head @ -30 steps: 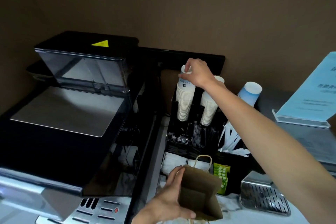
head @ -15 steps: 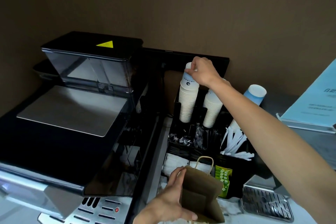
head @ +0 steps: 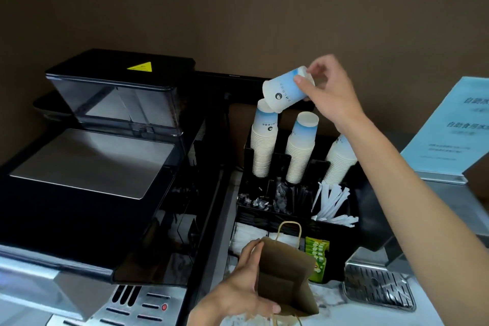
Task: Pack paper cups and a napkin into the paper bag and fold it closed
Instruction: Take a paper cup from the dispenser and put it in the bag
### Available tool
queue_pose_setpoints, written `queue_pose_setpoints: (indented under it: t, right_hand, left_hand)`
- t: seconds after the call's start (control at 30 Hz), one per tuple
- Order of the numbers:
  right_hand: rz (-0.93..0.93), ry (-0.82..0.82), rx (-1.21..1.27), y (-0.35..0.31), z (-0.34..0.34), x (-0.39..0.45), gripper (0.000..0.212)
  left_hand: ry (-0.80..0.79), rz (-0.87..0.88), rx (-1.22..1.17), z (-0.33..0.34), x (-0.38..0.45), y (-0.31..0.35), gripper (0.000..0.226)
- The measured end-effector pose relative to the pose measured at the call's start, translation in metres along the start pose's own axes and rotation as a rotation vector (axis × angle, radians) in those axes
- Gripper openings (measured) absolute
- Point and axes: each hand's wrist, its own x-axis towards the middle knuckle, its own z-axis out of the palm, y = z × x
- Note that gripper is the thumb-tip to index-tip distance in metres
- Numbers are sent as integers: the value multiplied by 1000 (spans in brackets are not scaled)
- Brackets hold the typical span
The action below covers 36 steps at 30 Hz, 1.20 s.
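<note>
**First cup off the stack, bag held ready**

The right hand [head: 326, 90] has its fingers [head: 300, 79] pinched on the base of a paper cup [head: 284, 91], tilted with its mouth down and just touching the top of the left cup stack [head: 263, 145] in the black organiser [head: 341, 235] toward the back of the surface. The left hand [head: 239, 286] grips one side of the brown paper bag [head: 285, 278], fingers curled round its edge, near the front edge of the surface; the bag's mouth faces up. White napkins [head: 251, 235] lie in the organiser's front compartment, just behind the bag.

To do this step well, the cup probably needs lifting fully clear so the next one does not follow. Then carry it down and forward, turn it upright, and lower it in without crushing the thin rim. The left hand should spread the mouth wide.
</note>
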Motion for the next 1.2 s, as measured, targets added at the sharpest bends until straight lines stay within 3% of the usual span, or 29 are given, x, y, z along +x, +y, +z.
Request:
queue_pose_setpoints:
  t: [0.1, 0.3, 0.47, 0.7, 0.83, 0.93, 1.0, 1.2]
  right_hand:
    - [81, -23, 329, 7, -17, -31, 19]
    - [249, -75, 614, 28, -36, -95, 31]
    - [389, -80, 837, 33, -36, -137, 10]
    - [522, -317, 1111, 57, -19, -186, 30]
    - [502, -544, 1056, 69, -19, -212, 77]
    - [461, -672, 988, 73, -23, -224, 93]
    - [476, -696, 891, 73, -23, -230, 89]
    - [476, -684, 427, 66, -14, -241, 48]
  left_hand:
    - [-3, 16, 8, 0, 2, -2, 136]
    - [-10, 17, -25, -1, 3, -6, 135]
    - [2, 13, 4, -2, 5, -9, 138]
    - [-17, -2, 3, -2, 1, -8, 141]
    - [-40, 3, 4, -2, 1, -6, 138]
    - [-32, 11, 30, -4, 0, -5, 138]
    - [-29, 11, 43, -4, 0, -5, 137]
    - [-18, 16, 102, -3, -1, -2, 136]
